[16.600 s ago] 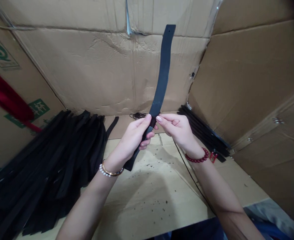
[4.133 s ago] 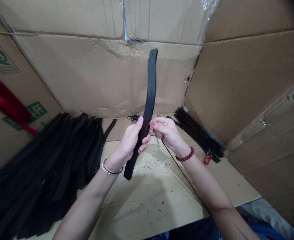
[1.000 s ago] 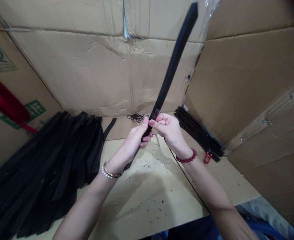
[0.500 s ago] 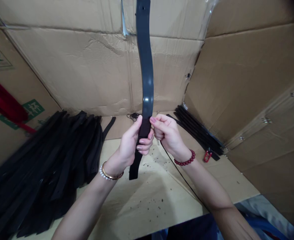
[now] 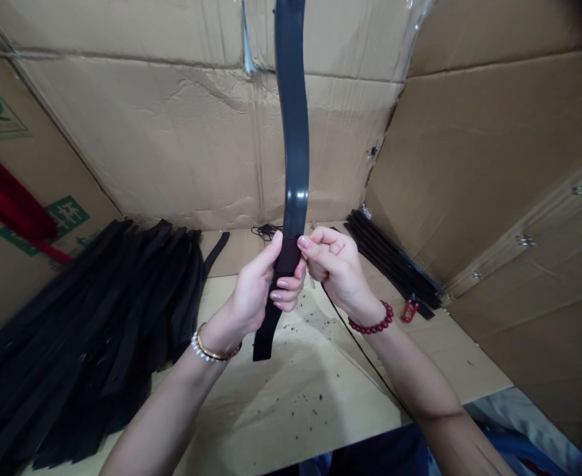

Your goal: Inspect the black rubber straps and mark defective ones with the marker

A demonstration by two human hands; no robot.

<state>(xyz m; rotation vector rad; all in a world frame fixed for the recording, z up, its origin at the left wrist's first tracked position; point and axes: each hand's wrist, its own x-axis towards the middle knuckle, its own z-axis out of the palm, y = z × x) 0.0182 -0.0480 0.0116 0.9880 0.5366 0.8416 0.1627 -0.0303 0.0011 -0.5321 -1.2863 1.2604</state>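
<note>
The long black leather strap point(image 5: 293, 132) is now held almost upright above the cardboard table's middle, swung back from its rightward lean. It is clasped by the left hand point(image 5: 261, 287); the right hand point(image 5: 333, 264) is pinching its edge, so handling continues.

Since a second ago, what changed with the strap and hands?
The black strap swung from leaning right to nearly upright, its flat face now toward the camera. The left hand still grips it; the right hand still pinches beside it. The strap pile is unchanged.
</note>
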